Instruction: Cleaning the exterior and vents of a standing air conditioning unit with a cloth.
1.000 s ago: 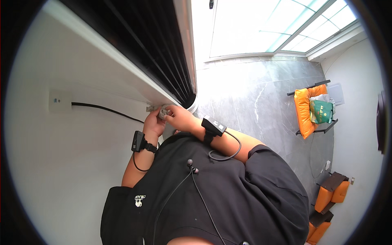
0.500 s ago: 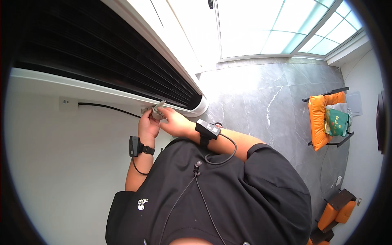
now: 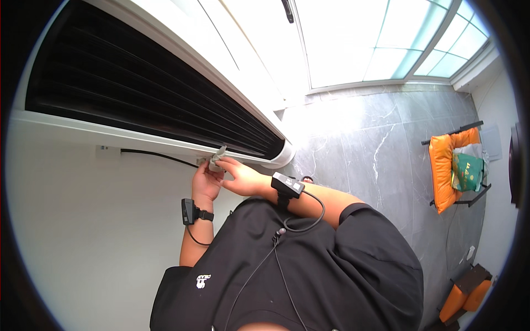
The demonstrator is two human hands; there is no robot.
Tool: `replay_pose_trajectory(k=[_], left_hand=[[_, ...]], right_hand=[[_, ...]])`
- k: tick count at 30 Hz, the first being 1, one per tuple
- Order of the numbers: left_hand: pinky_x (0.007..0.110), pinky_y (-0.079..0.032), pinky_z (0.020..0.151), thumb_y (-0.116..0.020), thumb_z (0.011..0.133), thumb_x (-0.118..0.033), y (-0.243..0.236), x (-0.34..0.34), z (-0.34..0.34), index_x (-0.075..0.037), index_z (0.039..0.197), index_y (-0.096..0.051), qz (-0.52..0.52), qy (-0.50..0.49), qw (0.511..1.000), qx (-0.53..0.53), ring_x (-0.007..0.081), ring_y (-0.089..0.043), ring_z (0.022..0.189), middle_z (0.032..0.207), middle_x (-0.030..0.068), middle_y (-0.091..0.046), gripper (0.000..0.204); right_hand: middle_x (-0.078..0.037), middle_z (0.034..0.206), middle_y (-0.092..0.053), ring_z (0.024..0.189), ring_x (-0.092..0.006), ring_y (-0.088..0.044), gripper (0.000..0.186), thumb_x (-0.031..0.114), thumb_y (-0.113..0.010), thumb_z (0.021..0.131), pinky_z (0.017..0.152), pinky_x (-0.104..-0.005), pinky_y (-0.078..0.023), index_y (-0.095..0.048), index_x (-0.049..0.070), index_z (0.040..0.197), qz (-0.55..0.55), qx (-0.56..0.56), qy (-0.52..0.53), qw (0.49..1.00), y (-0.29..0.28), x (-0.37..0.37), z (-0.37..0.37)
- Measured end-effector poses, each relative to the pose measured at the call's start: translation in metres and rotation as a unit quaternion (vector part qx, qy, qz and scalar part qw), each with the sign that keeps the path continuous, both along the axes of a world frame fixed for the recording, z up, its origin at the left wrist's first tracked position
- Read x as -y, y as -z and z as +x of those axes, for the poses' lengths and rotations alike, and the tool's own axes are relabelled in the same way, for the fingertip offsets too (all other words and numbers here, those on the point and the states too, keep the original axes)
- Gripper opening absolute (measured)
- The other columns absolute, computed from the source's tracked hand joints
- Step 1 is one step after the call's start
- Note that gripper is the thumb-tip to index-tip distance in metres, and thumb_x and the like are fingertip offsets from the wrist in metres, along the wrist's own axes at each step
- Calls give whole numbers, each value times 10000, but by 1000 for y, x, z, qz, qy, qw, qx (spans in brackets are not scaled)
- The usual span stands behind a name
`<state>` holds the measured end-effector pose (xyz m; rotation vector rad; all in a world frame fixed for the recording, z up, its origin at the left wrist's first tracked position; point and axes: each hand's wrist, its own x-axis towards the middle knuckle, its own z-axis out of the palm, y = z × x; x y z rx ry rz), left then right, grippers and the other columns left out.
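A small pale grey crumpled cloth [image 3: 216, 160] is between my hands, beside the lower white edge of a tall white unit [image 3: 160, 144] with a long black slatted vent [image 3: 149, 83]. My left hand [image 3: 206, 182] has its fingers bent up around the cloth's left and lower side. From the right, my right hand [image 3: 240, 177] pinches the cloth with fingers and thumb. A corner of it sticks up past my fingertips, over the unit's rim. Part of the cloth is hidden by my fingers. A black cable [image 3: 157, 153] runs up close to my left hand.
The cable comes from a wall socket [image 3: 108, 150] on the white wall [image 3: 99, 231]. Grey marble-look floor tiles [image 3: 364, 132] lie to the right. An orange-cushioned chair [image 3: 440, 171] holds a green bag [image 3: 468, 172]. Frosted glass doors [image 3: 381, 41] stand at the far side.
The whole view has shifted, so most things sit a little further right and lower. My fingers have moved slightly on the cloth, and its upper corner stands more upright.
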<state>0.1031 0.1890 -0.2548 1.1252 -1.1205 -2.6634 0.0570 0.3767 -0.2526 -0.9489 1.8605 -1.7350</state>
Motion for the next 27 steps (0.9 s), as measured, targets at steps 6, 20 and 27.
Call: replay_pose_trajectory(k=[6, 20, 27], left_hand=[[336, -515, 771, -473, 1009, -234, -3, 4, 9, -59, 1117, -600, -7, 23, 999, -28, 200, -631, 887, 1032, 71, -670, 242], [353, -515, 831, -454, 991, -191, 0, -2, 4, -51, 1170, -567, 27, 3, 999, -39, 228, -627, 987, 1140, 101, -643, 254], [345, -506, 812, -467, 995, -219, 16, -1, 10, -73, 1178, -575, 5, 7, 999, -37, 210, -628, 959, 1094, 78, -651, 258]], right_hand=[[-229, 1481, -380, 1386, -370, -377, 658, 181, -620, 844, 1143, -406, -335, -406, 1, 1440, 11, -10, -28, 1000, 2, 9, -2], [-265, 1460, -390, 1335, -413, -431, 667, 192, -657, 843, 1100, -414, -397, -402, -14, 1424, 12, -53, -40, 998, 5, 4, -8], [-228, 1464, -382, 1328, -351, -459, 703, 209, -681, 872, 1067, -384, -425, -358, 24, 1469, 39, -62, -57, 996, 6, 7, -9]])
